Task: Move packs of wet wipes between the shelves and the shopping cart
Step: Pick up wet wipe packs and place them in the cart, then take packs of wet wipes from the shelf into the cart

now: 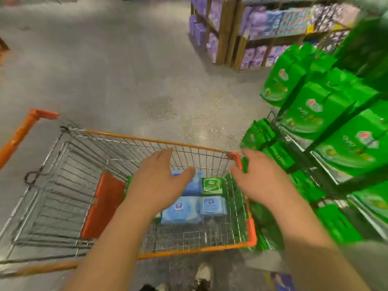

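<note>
Wet wipes packs sit low in the shopping cart: two blue packs side by side nearest you, and behind them another blue one with a green pack on its right, tight to the right-hand wire wall. Your left hand hangs over the basket, fingers spread and loose, holding nothing, partly covering that rear blue pack. Your right hand is just as open and empty, hovering at the orange corner of the far rim. The cart's right side runs just beside the shelves stacked with green packs, so there's little room on that side. Bare wire floor lies open in the near part of the basket. Left of the cart and beyond its far rim, open grey floor. Farther off, wooden racks of purple goods.
</note>
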Demonstrator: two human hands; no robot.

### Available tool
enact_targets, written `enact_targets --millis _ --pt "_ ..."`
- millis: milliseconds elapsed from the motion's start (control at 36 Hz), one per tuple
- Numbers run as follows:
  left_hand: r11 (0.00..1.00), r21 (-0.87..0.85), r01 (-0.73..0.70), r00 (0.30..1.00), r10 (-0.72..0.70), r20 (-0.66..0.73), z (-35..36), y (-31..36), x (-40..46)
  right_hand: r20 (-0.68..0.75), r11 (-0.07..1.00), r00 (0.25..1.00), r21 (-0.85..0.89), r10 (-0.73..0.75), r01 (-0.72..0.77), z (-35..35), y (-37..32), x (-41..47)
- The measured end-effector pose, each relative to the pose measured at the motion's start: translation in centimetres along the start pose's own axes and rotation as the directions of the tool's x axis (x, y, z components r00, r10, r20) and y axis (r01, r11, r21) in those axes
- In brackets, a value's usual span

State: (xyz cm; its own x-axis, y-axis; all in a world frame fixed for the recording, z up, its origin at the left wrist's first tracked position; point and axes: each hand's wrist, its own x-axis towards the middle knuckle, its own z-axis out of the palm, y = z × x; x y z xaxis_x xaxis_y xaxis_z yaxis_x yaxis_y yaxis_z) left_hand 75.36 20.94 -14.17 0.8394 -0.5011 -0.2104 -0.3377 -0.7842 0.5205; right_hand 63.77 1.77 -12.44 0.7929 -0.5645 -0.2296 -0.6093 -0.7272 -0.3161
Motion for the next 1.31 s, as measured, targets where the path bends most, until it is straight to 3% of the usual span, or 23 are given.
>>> enact_targets --millis 361,611,861,1056,1194,1306 --pt "0.946 -0.136 -0.293 0.944 0.309 0.118 -2.5 1.2 -5.7 -0.179 0.952 0.937 -0.002 0.301 -0.306 -2.3 0.4 -13.6" --pt "0.843 -0.16 -0.514 0.811 0.538 0.229 -1.7 6.5 -11.7 -0.322 0.88 0.825 0.069 0.465 -0.469 -4.0 2.7 -24.4" --pt "0.729 -0.175 -0.661 0.688 0.683 0.246 1.8 14.3 -18.7 -0.376 0.763 0.673 0.19 0.638 -0.618 -6.4 7.8 -36.0" --pt "0.644 -0.171 -0.746 0.593 0.759 0.27 6.8 20.8 -25.6 -0.345 0.694 0.606 0.265 0.716 -0.669 -7.3 14.7 -44.4" --pt "0.61 -0.16 -0.776 0.553 0.78 0.291 9.6 24.7 -30.8 -0.403 0.689 0.576 0.238 0.711 -0.685 -7.0 19.7 -49.3" --pt "0.577 -0.162 -0.8 0.524 0.805 0.279 11.3 27.4 -33.8 -0.367 0.648 0.545 0.278 0.754 -0.709 -7.3 22.7 -52.3"
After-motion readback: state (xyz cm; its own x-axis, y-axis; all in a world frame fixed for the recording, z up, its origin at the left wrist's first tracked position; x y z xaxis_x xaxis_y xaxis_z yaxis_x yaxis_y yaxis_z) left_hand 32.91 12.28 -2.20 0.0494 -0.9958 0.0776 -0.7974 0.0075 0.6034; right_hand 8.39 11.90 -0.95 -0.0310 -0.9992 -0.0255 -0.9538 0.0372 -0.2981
